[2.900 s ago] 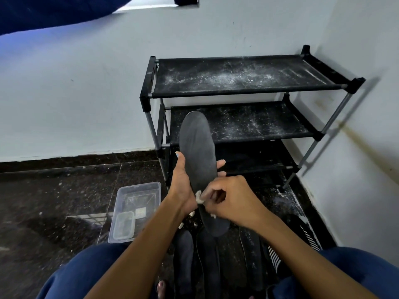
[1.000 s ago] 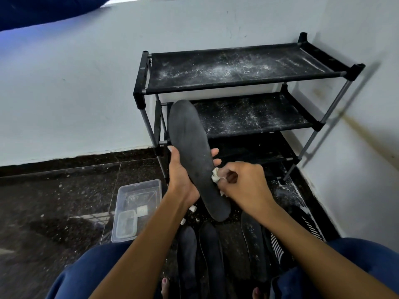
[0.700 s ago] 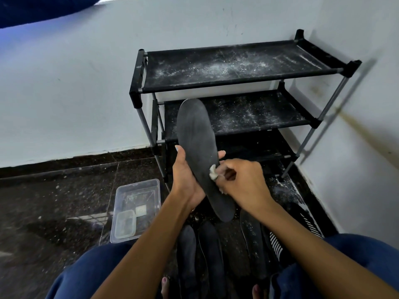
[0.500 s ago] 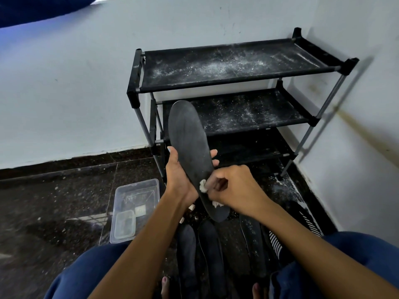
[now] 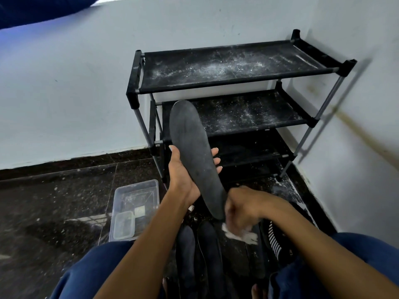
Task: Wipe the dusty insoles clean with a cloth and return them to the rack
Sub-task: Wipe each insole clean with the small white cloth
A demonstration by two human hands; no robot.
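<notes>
Since half a second ago the right hand (image 5: 241, 209), blurred, has swept its pinched white cloth (image 5: 239, 234) off the heel of the black insole (image 5: 194, 156); the left hand (image 5: 183, 175) grips the insole mid-frame before the dusty rack (image 5: 237, 67). Long heel-to-toe strokes would clean best.

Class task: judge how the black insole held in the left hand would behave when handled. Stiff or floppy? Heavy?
The insole probably holds its shape: it stands unsupported above the left hand. Likely light, since one hand holds it.
</notes>
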